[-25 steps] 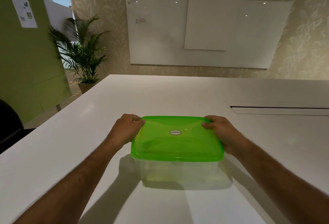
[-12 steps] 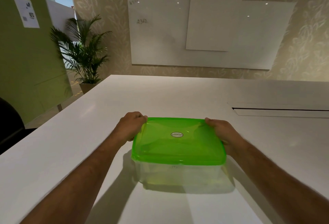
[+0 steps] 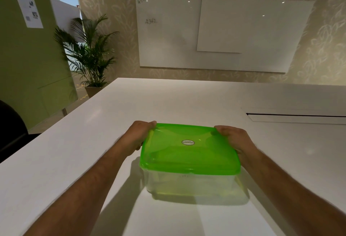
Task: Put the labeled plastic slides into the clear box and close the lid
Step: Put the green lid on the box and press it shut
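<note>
Lid [image 3: 189,147], green, sits on the clear box [image 3: 191,183] on the white bench [image 3: 93,132], dead centre ahead at 12 o'clock. Left hand [image 3: 139,136] curled over the lid's far-left corner, at 10 o'clock from the lid sticker. Box long axis runs 9 to 3, both hands equally near. Oval sticker [image 3: 188,142] mid-lid, print too small to read. Right hand [image 3: 234,138] curled over the far-right corner at 2 o'clock. Slides not discernible through the wall. Likely step: pressing corners to seat the lid. Whiteboard [image 3: 168,29] reads "2362", roughly.
</note>
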### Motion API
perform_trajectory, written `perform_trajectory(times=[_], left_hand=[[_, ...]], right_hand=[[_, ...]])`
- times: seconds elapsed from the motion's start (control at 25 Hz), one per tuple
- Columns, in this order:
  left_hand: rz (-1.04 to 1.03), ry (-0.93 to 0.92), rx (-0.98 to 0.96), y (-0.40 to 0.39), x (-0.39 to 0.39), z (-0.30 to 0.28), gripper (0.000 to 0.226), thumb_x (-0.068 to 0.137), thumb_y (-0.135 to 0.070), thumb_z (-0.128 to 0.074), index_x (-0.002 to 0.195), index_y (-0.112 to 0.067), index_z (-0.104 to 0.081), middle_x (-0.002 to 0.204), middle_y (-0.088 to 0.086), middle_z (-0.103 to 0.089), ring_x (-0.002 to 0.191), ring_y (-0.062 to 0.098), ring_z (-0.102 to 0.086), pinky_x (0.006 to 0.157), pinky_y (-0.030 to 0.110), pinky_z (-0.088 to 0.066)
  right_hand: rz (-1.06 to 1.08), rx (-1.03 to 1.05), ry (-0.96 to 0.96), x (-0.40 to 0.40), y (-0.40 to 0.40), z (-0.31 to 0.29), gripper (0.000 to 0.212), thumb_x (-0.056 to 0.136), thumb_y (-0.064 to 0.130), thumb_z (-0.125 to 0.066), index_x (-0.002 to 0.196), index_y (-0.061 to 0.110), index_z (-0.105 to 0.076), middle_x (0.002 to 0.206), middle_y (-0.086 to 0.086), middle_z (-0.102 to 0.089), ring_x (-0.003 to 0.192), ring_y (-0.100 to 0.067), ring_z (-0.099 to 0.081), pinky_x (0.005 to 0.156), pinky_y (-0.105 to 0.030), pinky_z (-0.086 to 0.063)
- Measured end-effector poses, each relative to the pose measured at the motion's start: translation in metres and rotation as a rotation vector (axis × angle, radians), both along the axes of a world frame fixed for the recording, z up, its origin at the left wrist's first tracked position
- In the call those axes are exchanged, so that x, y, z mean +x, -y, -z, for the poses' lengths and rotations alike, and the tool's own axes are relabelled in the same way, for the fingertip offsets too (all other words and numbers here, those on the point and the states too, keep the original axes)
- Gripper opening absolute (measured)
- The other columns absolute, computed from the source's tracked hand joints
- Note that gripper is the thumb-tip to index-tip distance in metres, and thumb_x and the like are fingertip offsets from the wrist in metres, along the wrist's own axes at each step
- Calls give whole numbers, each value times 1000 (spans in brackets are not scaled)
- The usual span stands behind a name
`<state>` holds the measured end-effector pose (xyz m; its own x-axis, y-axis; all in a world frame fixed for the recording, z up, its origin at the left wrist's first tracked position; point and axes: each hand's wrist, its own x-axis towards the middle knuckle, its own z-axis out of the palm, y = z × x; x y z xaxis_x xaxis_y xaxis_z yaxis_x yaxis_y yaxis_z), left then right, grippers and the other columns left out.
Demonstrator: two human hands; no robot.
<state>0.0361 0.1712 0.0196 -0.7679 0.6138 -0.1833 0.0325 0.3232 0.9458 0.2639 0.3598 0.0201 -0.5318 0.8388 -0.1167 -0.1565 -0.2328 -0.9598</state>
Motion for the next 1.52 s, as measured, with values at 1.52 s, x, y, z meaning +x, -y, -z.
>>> perform_trajectory(times=[1.52], left_hand=[[184, -214, -411, -51, -15, -25, 64, 88, -72, -44, 106, -12, -56, 91, 8, -66, 70, 24, -64, 62, 27, -49]], right_hand=[[22, 155, 68, 1, 1, -3, 15, 88, 0, -63, 101, 2, -70, 84, -9, -71, 57, -6, -68, 49, -16, -52]])
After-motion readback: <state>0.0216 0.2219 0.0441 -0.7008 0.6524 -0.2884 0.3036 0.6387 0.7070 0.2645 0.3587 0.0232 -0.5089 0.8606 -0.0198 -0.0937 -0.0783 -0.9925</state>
